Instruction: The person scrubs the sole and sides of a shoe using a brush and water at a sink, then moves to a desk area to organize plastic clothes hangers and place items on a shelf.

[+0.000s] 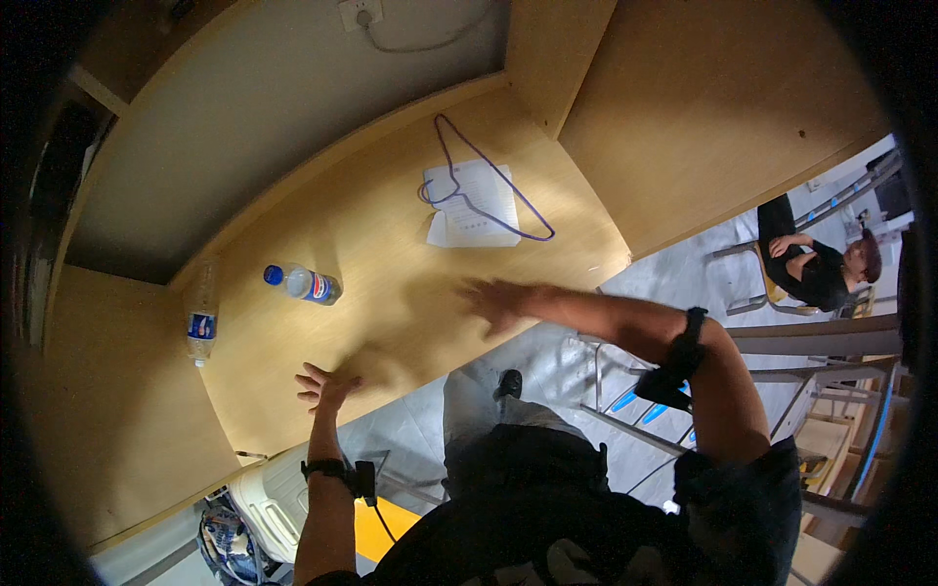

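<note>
My left hand (327, 386) is over the front part of the wooden desk (396, 293), fingers spread and holding nothing. Further right, my right hand (498, 304) is blurred above the desk's front edge, also empty with its fingers apart. A Pepsi bottle (302, 283) with a blue cap lies or stands beyond my left hand; the wide lens leaves its pose unclear. Against the left panel is a clear plastic bottle (201, 327) with a blue label and white cap. Beyond my right hand, a purple clothes hanger (506, 181) rests across printed white papers (473, 209).
A side panel (696, 110) bounds the desk at right. A wall socket (361, 15) holds a plug with a cable. To the right, a person (821, 267) sits on a chair beside metal frames (813, 329). A white suitcase (267, 505) and a yellow surface (385, 524) are at lower left.
</note>
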Available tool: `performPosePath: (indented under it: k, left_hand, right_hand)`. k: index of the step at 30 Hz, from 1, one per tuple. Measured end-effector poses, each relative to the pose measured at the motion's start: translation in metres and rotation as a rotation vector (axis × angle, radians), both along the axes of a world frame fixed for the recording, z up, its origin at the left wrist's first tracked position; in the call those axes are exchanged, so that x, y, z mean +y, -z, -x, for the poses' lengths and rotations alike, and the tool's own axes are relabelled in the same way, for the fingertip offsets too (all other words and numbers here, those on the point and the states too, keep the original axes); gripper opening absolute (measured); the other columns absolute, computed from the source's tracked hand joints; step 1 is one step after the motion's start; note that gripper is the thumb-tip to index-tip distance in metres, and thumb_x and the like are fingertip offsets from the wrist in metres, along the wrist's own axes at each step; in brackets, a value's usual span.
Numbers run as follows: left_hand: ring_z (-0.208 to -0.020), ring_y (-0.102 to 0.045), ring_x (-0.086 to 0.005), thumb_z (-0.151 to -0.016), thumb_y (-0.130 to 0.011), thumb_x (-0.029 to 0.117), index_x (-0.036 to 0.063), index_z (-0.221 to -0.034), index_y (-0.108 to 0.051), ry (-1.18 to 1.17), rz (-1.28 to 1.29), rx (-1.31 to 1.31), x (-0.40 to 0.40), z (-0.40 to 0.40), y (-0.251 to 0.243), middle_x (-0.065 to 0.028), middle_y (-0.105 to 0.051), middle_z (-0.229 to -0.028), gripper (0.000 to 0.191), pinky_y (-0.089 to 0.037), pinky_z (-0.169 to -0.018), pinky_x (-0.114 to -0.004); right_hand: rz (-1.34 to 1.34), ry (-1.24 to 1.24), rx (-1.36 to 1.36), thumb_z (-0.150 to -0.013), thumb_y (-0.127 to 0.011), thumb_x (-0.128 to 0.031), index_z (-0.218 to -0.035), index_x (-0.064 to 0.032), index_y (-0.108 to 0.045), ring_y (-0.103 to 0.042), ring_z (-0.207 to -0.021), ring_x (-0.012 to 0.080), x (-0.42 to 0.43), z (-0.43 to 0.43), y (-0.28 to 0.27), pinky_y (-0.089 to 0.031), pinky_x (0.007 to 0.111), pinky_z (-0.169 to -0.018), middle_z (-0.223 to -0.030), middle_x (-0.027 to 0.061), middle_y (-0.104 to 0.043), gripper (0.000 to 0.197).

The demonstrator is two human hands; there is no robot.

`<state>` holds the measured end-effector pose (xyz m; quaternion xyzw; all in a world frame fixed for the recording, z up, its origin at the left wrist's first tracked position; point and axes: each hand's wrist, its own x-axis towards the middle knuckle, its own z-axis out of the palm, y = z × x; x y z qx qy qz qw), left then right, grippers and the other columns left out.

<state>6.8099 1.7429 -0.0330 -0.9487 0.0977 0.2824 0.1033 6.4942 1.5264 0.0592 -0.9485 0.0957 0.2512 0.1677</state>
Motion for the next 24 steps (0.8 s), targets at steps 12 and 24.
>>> performPosePath:
  k: [12,24]
  left_hand:
    - [-0.130,0.018,-0.0454,-0.045,-0.083,0.053,0.0247,-0.137,0.023,0.007,0.143,0.115,0.002,-0.005,0.017,-0.0123,0.028,-0.143,0.143,-0.004,-0.094,-0.072]
    - [-0.129,0.017,-0.0463,-0.041,-0.083,0.055,0.0230,-0.138,0.021,0.228,0.063,0.040,0.007,-0.047,0.040,-0.0138,0.028,-0.142,0.145,-0.007,-0.093,-0.073]
  right_hand:
    - [-0.763,0.234,0.241,-0.085,-0.052,-0.035,-0.113,-0.0054,-0.054,-0.046,-0.100,0.0146,-0.083,0.062,-0.047,-0.035,0.031,-0.093,-0.106,0.0060,-0.057,0.040]
    - [0.261,0.939,0.208,-0.071,-0.058,-0.063,-0.122,-0.0043,-0.049,-0.036,-0.113,0.0495,-0.042,0.187,0.115,-0.025,0.063,-0.093,-0.125,0.0306,-0.040,0.079]
